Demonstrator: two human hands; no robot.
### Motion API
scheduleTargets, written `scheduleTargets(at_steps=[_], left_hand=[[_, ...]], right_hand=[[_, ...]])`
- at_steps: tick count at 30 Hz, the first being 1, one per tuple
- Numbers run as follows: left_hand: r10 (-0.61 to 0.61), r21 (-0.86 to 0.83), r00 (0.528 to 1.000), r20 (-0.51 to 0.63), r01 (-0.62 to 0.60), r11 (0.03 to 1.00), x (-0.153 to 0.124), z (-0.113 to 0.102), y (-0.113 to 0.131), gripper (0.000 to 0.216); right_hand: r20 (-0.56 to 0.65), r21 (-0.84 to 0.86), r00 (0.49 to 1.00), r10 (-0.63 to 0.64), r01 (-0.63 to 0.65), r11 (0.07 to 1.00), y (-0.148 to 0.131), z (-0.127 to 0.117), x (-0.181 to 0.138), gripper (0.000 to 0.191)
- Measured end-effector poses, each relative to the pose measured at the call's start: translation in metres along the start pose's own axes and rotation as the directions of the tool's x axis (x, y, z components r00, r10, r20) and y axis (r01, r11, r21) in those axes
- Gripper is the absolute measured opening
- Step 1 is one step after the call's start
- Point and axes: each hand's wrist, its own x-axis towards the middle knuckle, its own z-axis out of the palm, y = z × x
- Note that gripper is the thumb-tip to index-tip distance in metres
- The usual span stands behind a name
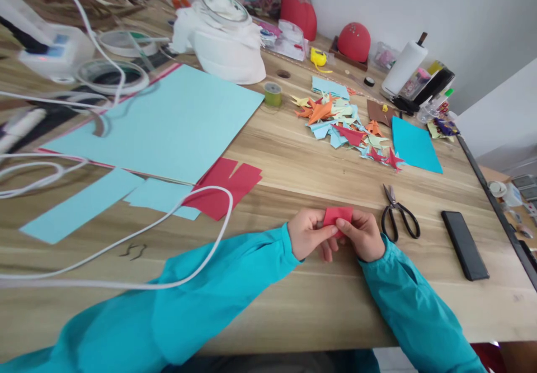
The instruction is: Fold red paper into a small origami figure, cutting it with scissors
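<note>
Paper, small and red, is pinched by thumb and fingers of both the left hand and right hand, over the near part of the table, left of the scissors. It should be very light, thin enough to crease readily and easily torn; opposite edges, held gently with flat thumbs, seem the safest hold.

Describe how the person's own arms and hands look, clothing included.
The left sleeve and right sleeve are long, loose and teal-blue, creased, narrowing toward the wrists, with no printed markings visible. The left hand and right hand are bare: no gloves or rings show.
</note>
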Motion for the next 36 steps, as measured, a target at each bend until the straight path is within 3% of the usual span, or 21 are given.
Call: scheduleTargets(at_steps=[5, 14, 21, 28, 36], left_hand=[[0.014, 0.021, 1.0, 0.005, -0.014, 1.0, 0.0, 0.0, -0.001, 0.03], [-0.041, 0.117, 0.999, 0.031, 0.038, 0.992, 0.001, -0.002, -0.009, 0.015], [-0.053, 0.081, 0.996, 0.069, 0.048, 0.996, 0.004, -0.003, -0.003, 0.014], [-0.066, 0.036, 0.997, 0.051, 0.064, 0.997, 0.001, -0.007, 0.001, 0.015], [-0.032, -0.01, 0.995, 0.091, 0.033, 0.999, 0.005, -0.014, 0.001, 0.011]], right_hand=[[0.017, 0.06, 0.999, 0.041, -0.042, 0.997, 0.006, -0.004, -0.001, 0.021], [0.047, -0.046, 0.998, 0.032, -0.03, 0.998, -0.003, 0.0, -0.002, 0.025], [-0.013, -0.015, 0.997, 0.072, -0.072, 0.997, 0.002, -0.001, -0.001, 0.026], [-0.128, 0.166, 0.981, 0.149, -0.127, 0.978, 0.006, -0.005, 0.004, 0.028], [-0.197, 0.261, 0.96, 0.199, -0.144, 0.955, 0.002, -0.004, 0.007, 0.028]])
